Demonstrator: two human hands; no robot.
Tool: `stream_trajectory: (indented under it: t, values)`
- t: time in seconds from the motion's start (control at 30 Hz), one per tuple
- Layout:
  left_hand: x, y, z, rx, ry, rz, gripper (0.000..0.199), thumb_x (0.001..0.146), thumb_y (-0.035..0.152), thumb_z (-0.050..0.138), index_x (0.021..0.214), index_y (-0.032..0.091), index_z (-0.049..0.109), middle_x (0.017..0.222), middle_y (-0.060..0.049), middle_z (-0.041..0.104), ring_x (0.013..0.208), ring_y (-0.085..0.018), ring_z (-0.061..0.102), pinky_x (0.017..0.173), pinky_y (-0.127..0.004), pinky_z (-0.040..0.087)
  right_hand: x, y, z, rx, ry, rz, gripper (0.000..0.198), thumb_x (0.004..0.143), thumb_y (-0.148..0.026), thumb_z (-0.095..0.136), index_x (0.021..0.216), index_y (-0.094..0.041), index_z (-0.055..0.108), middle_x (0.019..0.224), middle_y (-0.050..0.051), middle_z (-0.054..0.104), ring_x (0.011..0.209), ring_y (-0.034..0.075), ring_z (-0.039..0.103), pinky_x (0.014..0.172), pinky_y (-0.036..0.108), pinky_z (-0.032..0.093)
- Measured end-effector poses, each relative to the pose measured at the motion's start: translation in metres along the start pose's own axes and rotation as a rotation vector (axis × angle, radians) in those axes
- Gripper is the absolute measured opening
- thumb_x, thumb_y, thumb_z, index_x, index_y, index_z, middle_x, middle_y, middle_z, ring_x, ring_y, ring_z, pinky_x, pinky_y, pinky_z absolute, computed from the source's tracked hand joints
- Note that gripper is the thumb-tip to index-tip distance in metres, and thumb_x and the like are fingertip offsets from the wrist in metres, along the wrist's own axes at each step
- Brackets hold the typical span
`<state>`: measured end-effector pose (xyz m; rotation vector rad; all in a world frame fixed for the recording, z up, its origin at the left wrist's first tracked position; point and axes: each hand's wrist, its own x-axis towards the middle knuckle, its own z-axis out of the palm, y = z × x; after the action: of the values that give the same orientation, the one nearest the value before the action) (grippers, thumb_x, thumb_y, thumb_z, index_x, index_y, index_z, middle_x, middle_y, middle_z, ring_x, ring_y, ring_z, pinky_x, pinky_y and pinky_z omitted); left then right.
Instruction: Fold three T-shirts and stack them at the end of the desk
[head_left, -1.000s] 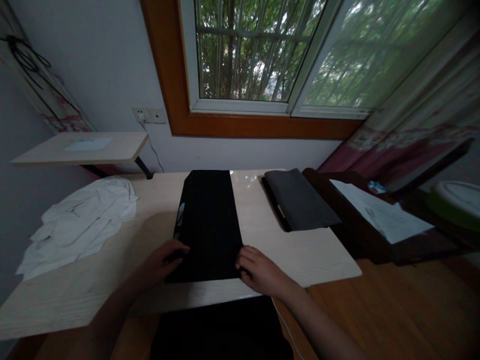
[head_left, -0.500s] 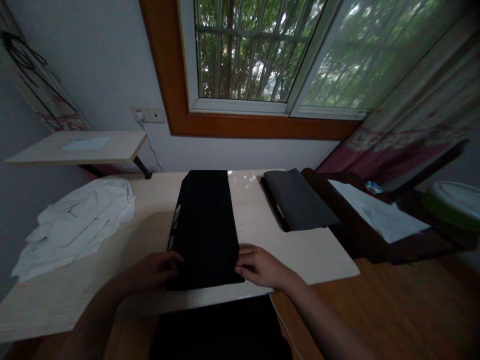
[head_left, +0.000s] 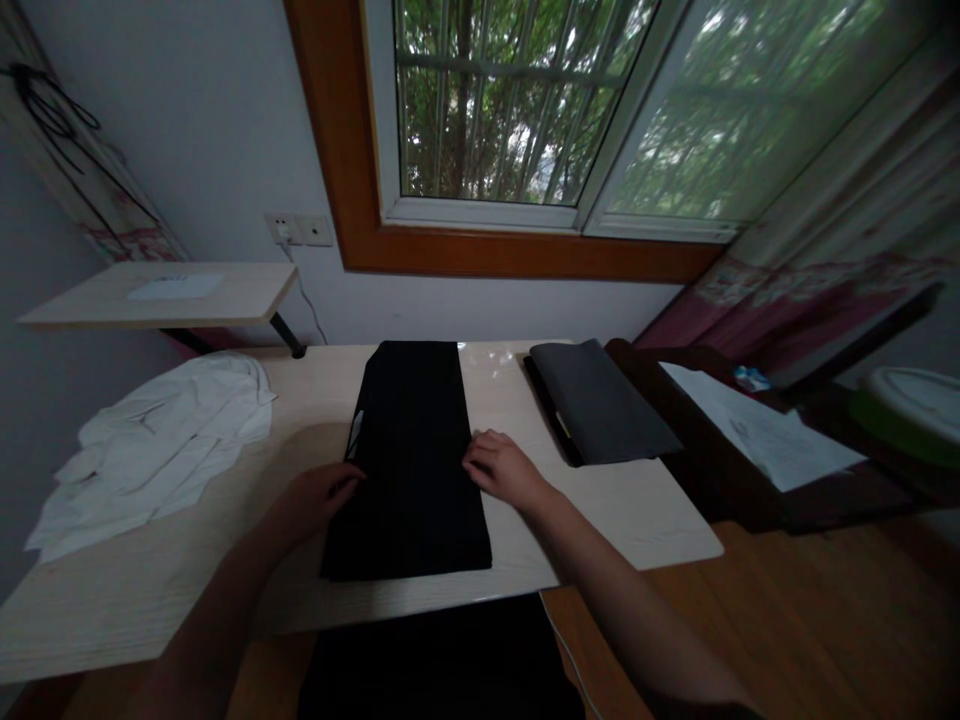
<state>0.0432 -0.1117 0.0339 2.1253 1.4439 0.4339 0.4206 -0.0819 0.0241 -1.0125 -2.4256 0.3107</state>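
Observation:
A folded black cloth (head_left: pixel 412 470) lies flat as a long strip on the pale wooden table (head_left: pixel 600 520), with a small whitish patch showing at its left edge. My left hand (head_left: pixel 322 500) is at that left edge, its fingers curled together and pinching the fabric. Across from it, my right hand (head_left: pixel 506 468) holds the right edge about midway along, fingers bent and pressed onto the cloth. The fingertips of both hands are partly lost against the dark fabric.
To the right lies a folded dark grey cloth (head_left: pixel 600 400). A crumpled white cloth (head_left: pixel 161 450) covers the table's left side, below a small raised shelf (head_left: pixel 247 290) bearing a paper. Beyond the right edge, a sheet of paper (head_left: pixel 757 430) rests on dark furniture.
Both hands have slid away from me along the edges of the black cloth, from its near end to about its middle. The cloth's near left corner now shows.

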Motion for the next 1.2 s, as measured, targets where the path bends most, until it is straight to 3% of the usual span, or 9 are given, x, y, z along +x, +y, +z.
stream_trajectory:
  t: [0.2, 0.37, 0.47, 0.53, 0.7, 0.8, 0.9, 1.03, 1.2]
  values:
    - [-0.010, 0.005, 0.000, -0.126, -0.191, -0.047, 0.029, 0.095, 0.039, 0.048, 0.105, 0.026, 0.071, 0.082, 0.000, 0.077, 0.079, -0.019, 0.071, 0.076, -0.029, 0.050, -0.007, -0.003, -0.009, -0.072, -0.029, -0.017, 0.020, 0.097, -0.025, 0.058, 0.080, -0.020, 0.068, 0.080, 0.005, 0.065, 0.086, 0.020, 0.056, 0.083, 0.036, 0.041]
    - [-0.015, 0.028, -0.001, -0.305, -0.434, 0.014, 0.023, 0.094, 0.035, 0.051, 0.102, 0.025, 0.070, 0.084, 0.001, 0.078, 0.081, -0.019, 0.073, 0.080, -0.030, 0.051, -0.017, 0.000, -0.020, -0.058, -0.046, -0.012, 0.026, 0.096, -0.026, 0.057, 0.072, -0.020, 0.064, 0.073, 0.004, 0.061, 0.085, 0.020, 0.055, 0.082, 0.036, 0.038]
    - [-0.006, 0.035, -0.003, -0.316, -0.475, 0.060, 0.025, 0.095, 0.036, 0.050, 0.107, 0.026, 0.070, 0.089, 0.000, 0.078, 0.086, -0.018, 0.072, 0.082, -0.030, 0.051, -0.020, 0.005, -0.025, -0.061, -0.060, -0.010, 0.027, 0.096, -0.026, 0.057, 0.070, -0.019, 0.063, 0.072, 0.004, 0.060, 0.084, 0.020, 0.055, 0.080, 0.036, 0.037]
    - [0.008, 0.031, -0.004, -0.264, -0.399, 0.078, 0.028, 0.096, 0.039, 0.049, 0.108, 0.026, 0.071, 0.091, 0.000, 0.077, 0.088, -0.019, 0.071, 0.084, -0.031, 0.050, -0.019, 0.008, -0.026, -0.066, -0.068, -0.009, 0.027, 0.096, -0.026, 0.056, 0.071, -0.019, 0.064, 0.071, 0.004, 0.060, 0.082, 0.020, 0.054, 0.078, 0.035, 0.037]
    - [0.063, 0.001, -0.009, -0.156, 0.037, 0.006, 0.031, 0.092, 0.043, 0.054, 0.110, 0.023, 0.071, 0.101, -0.005, 0.074, 0.093, -0.022, 0.068, 0.085, -0.034, 0.049, -0.004, -0.001, -0.021, -0.088, -0.083, -0.029, 0.026, 0.098, -0.029, 0.056, 0.076, -0.019, 0.066, 0.073, 0.004, 0.060, 0.081, 0.019, 0.055, 0.078, 0.034, 0.039]
    - [0.098, -0.017, -0.011, -0.167, 0.207, -0.066, 0.036, 0.089, 0.042, 0.057, 0.118, 0.023, 0.068, 0.096, -0.004, 0.072, 0.084, -0.020, 0.066, 0.079, -0.032, 0.048, 0.017, -0.017, -0.011, -0.059, -0.123, -0.098, 0.016, 0.097, -0.028, 0.059, 0.090, -0.020, 0.070, 0.084, 0.004, 0.065, 0.083, 0.018, 0.057, 0.079, 0.033, 0.042]
    - [0.127, -0.027, -0.010, -0.182, 0.258, -0.086, 0.040, 0.086, 0.040, 0.059, 0.122, 0.023, 0.064, 0.096, -0.002, 0.071, 0.075, -0.017, 0.064, 0.075, -0.030, 0.047, 0.043, -0.040, 0.003, -0.032, -0.189, -0.211, 0.014, 0.095, -0.022, 0.061, 0.105, -0.022, 0.071, 0.099, 0.004, 0.068, 0.093, 0.018, 0.060, 0.085, 0.032, 0.045]
    - [0.154, -0.031, -0.006, -0.149, 0.246, -0.109, 0.047, 0.082, 0.038, 0.064, 0.126, 0.022, 0.060, 0.091, 0.000, 0.071, 0.069, -0.016, 0.061, 0.071, -0.030, 0.044, 0.072, -0.071, 0.025, -0.017, -0.302, -0.371, 0.034, 0.090, -0.012, 0.060, 0.121, -0.024, 0.066, 0.125, 0.003, 0.065, 0.108, 0.018, 0.059, 0.091, 0.031, 0.046]
    - [0.171, -0.035, 0.001, -0.185, 0.260, -0.135, 0.058, 0.074, 0.039, 0.072, 0.128, 0.022, 0.057, 0.077, 0.003, 0.065, 0.072, -0.018, 0.062, 0.070, -0.029, 0.042, 0.086, -0.090, 0.041, -0.070, -0.425, -0.474, 0.029, 0.091, -0.018, 0.058, 0.118, -0.022, 0.066, 0.126, 0.006, 0.064, 0.103, 0.021, 0.059, 0.085, 0.034, 0.048]
